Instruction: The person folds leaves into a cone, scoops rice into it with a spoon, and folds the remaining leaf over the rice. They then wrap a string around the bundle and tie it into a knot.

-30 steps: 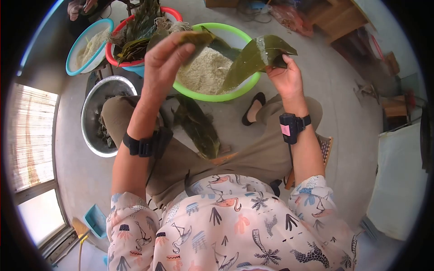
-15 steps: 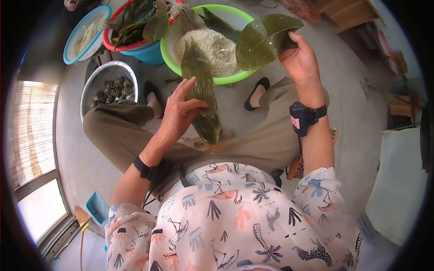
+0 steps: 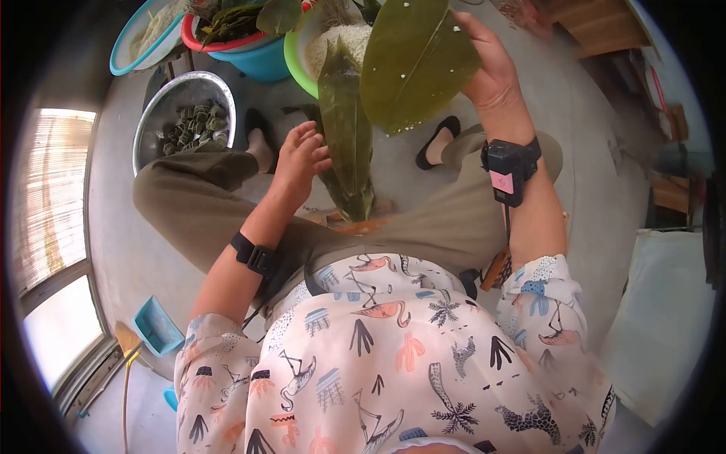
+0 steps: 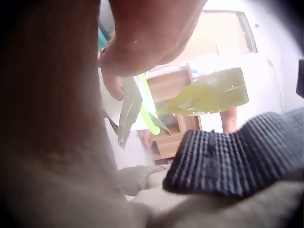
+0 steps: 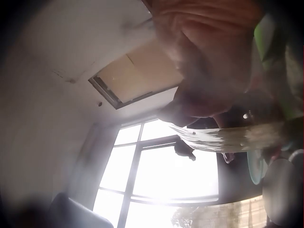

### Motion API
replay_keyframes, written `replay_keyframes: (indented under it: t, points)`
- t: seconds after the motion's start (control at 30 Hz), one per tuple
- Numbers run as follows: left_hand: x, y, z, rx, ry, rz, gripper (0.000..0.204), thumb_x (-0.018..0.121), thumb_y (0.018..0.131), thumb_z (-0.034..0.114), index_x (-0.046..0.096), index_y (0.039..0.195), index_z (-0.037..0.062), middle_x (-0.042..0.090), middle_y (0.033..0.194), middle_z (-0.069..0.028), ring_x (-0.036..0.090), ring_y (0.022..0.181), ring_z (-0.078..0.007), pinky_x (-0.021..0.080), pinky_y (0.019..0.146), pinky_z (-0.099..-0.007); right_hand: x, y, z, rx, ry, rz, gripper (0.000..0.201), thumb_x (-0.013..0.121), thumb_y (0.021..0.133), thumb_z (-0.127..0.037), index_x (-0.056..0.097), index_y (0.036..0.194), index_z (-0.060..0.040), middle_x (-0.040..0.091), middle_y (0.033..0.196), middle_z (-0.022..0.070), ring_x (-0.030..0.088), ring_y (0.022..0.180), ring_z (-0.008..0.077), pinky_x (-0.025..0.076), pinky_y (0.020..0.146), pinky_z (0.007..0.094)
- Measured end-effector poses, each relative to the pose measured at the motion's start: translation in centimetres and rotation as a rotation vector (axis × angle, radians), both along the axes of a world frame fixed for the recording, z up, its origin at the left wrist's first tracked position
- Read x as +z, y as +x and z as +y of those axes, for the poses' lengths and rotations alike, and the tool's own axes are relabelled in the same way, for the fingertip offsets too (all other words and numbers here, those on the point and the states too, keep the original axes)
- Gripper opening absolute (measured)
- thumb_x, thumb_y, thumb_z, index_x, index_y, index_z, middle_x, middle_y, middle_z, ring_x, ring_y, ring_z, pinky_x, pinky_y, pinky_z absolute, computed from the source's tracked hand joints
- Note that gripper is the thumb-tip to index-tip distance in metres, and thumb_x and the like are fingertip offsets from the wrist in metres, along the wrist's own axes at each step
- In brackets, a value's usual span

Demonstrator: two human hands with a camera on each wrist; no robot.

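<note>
A: Left hand (image 3: 301,160) has slid off the face of the long leaf (image 3: 345,125) to just beside its left edge. Broad leaf (image 3: 420,68) has come inward too, much nearer the long one.

B: Meaning?

A: My read: long leaf's been set down, so the handling shifts to the broad one. Judgement only.

B: Left hand, then. Gripping?

A: No grip that I see. Fingers loosely bent and apart, tips by the leaf edge. Touching or just short of it, can't tell; the left wrist view is too washed out to settle it.

B: Right hand (image 3: 491,69)?

A: Pinching the broad leaf at its right edge, thumb on the near face, fingers mostly hidden behind. Leaf's held up, white specks on it.

B: Locations?

A: Broad leaf's in the air, covering part of the green-rimmed basin (image 3: 295,64) in the head view. Long leaf lies between the thighs, over a darker leaf, lower end near a wooden edge (image 3: 370,225).
</note>
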State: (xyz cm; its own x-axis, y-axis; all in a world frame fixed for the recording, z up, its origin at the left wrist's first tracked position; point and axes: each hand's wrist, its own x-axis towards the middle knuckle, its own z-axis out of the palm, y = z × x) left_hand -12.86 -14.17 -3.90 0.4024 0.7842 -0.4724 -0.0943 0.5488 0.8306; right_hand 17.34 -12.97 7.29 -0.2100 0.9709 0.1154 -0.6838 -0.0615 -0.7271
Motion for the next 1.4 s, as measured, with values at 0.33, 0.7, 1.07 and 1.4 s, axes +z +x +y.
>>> replay_keyframes:
  t: [0.33, 0.7, 1.07, 1.4]
  points:
    - [-2.1, 1.9, 3.3, -0.191, -0.271, -0.163, 0.051, 0.033, 0.101, 0.048, 0.055, 0.123, 0.0077, 0.063, 0.115, -0.0056, 0.058, 0.101, -0.0170, 0.043, 0.092, -0.0340, 2.1, -5.8, -1.8, 0.205, -0.329, 0.374, 0.024, 0.046, 0.095, -0.006, 0.055, 0.115, 0.0021, 0.064, 0.110, 0.0127, 0.065, 0.095, 0.0216, 0.054, 0.088, 0.0332]
    - [-0.7, 2.7, 2.8, -0.308, -0.315, -0.457, 0.060, 0.030, 0.101, 0.051, 0.043, 0.138, 0.0053, 0.052, 0.135, -0.0106, 0.052, 0.121, -0.0238, 0.041, 0.103, -0.0409, -7.8, -6.1, 2.1, -0.004, -0.435, -0.051, 0.025, 0.044, 0.095, -0.005, 0.056, 0.116, -0.0017, 0.064, 0.110, 0.0081, 0.062, 0.102, 0.0198, 0.053, 0.087, 0.0357]
    - [-1.5, 2.5, 2.0, -0.212, -0.380, -0.469, 0.060, 0.034, 0.101, 0.050, 0.042, 0.138, 0.0043, 0.052, 0.135, -0.0086, 0.051, 0.122, -0.0229, 0.038, 0.106, -0.0379, -9.2, -4.2, 6.6, -0.098, -0.232, -0.705, 0.021, 0.046, 0.091, -0.005, 0.062, 0.104, -0.0041, 0.062, 0.096, -0.0007, 0.057, 0.087, 0.0072, 0.048, 0.072, 0.0262]
    - [-4.0, 2.2, 2.0, -0.233, -0.270, -0.360, 0.031, 0.062, 0.093, 0.020, 0.060, 0.117, 0.0008, 0.065, 0.111, -0.0099, 0.062, 0.101, -0.0206, 0.050, 0.090, -0.0360, -11.0, -4.6, 9.5, -0.255, -0.108, -0.938, 0.018, 0.048, 0.089, -0.004, 0.066, 0.094, -0.0049, 0.061, 0.082, -0.0034, 0.054, 0.077, 0.0059, 0.043, 0.070, 0.0232]
